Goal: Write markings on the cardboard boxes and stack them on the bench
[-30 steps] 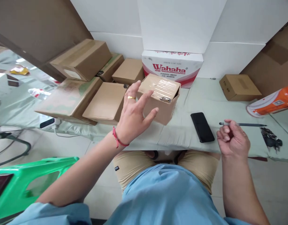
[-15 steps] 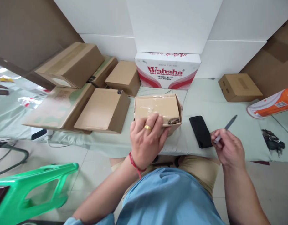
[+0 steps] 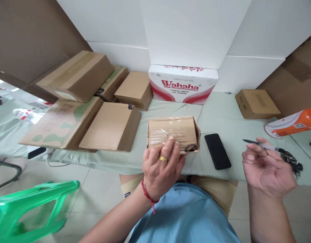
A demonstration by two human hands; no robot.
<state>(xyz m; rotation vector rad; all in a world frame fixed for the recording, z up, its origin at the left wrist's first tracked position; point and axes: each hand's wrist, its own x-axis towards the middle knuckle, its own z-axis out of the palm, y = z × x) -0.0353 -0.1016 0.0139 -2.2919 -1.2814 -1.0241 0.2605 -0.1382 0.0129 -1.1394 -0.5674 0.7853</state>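
A small brown cardboard box [image 3: 172, 127] with clear, wrinkled tape across its face sits near the front of the table. One corner has a torn, dark hole. My left hand [image 3: 162, 165] grips the box's near side, its fingers curled over the taped face and the thumb by the lower edge. Off to the right, my right hand [image 3: 268, 168] is raised palm up, a grey pen [image 3: 265, 145] held between its fingers, dark tip pointing left. Between my hands lies a black smartphone [image 3: 217, 151].
Several brown boxes [image 3: 110, 126] are grouped at the left, some stacked. A white Wahaha carton [image 3: 183, 84] stands at the back. To the right are a small box [image 3: 258, 104], an orange-and-white bottle [image 3: 292, 121] and keys [image 3: 291, 159]. A green stool [image 3: 36, 199] stands lower left.
My right hand has moved right, away from the phone, turning its palm up and swinging the pen tip leftward. The box under my left hand sits slightly lower in view.
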